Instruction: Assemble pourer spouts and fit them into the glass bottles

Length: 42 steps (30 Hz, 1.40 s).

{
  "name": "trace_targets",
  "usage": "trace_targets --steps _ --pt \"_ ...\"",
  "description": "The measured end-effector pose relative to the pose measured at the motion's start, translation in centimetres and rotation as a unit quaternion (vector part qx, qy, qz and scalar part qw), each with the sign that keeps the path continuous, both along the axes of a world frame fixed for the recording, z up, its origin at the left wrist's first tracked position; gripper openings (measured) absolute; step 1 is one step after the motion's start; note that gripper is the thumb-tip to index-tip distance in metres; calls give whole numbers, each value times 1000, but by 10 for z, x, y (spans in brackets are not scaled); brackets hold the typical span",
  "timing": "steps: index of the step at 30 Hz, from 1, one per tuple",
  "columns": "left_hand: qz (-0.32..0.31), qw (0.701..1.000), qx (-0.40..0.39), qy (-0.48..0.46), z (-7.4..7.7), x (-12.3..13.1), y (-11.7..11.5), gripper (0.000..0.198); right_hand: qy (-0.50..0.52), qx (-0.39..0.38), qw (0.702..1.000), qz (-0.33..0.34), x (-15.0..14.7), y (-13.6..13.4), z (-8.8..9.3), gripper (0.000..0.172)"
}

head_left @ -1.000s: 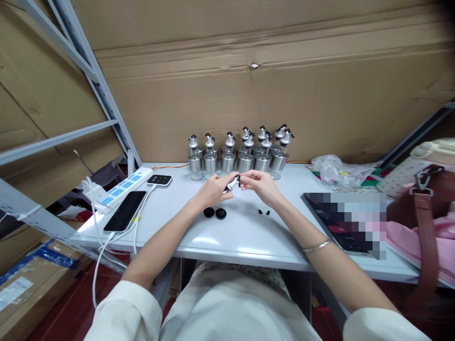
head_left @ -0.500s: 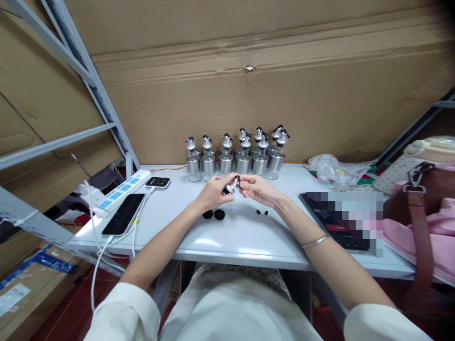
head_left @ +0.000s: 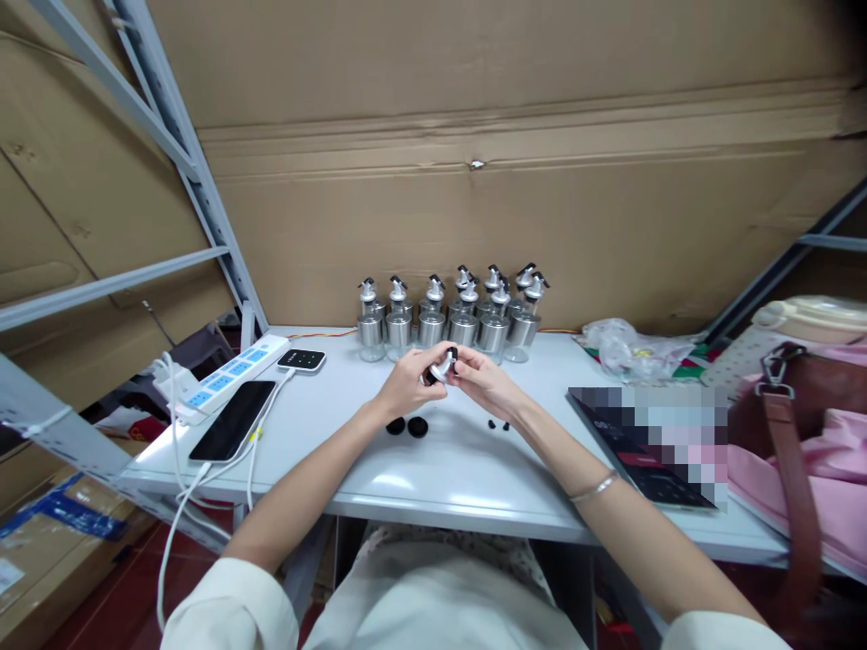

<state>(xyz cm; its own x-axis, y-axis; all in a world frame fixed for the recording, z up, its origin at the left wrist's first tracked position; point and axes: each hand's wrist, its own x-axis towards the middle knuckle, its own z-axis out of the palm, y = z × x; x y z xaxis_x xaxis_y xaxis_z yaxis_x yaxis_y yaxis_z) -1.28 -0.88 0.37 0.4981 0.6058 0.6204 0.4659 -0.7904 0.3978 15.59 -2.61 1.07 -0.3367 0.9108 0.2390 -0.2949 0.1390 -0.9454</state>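
My left hand (head_left: 408,385) is closed around a silver-and-black bottle pour spout (head_left: 443,366), held above the white table. At the spout's tip, the fingers of my right hand (head_left: 482,379) pinch its small black flap. Below my left hand lie two round black caps (head_left: 418,427), one partly behind my forearm. Two tiny black pieces (head_left: 492,424) rest on the table below my right hand. Behind both hands stand several glass bottles with metal sleeves (head_left: 432,330), each topped with a similar spout.
On the left are a power strip (head_left: 234,375), a phone (head_left: 234,421) on a white cable and a small black-screened device (head_left: 302,361). A tablet (head_left: 629,451), partly pixelated, lies right, near a plastic bag (head_left: 623,348) and a pink-and-brown bag (head_left: 778,451). Cardboard (head_left: 474,217) stands behind.
The view has tilted up slightly, so everything sits lower in the picture. My right fingers have shifted a little closer in around the spout's black flap. Both hands keep their hold.
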Motion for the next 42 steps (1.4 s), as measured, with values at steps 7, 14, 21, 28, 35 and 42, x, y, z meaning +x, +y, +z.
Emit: trace_targets --steps 7,14,21,28,35,42 --pt "20 999 25 -17 6 -4 3 71 -53 67 996 -24 0 5 35 34" --pt "61 996 48 -47 9 -13 9 54 -227 208 911 -274 9 87 132 12" --pt "88 990 110 -4 8 -16 15 39 -682 239 637 -267 -8 179 153 20" --pt "124 986 112 -14 12 -22 20 35 -729 158 643 -173 -26 204 129 22" --pt "135 980 138 -42 15 -25 19 32 -694 231 647 -216 -14 179 169 27" --pt "95 978 108 -148 14 -19 16 37 -453 344 766 -300 31 67 256 30"
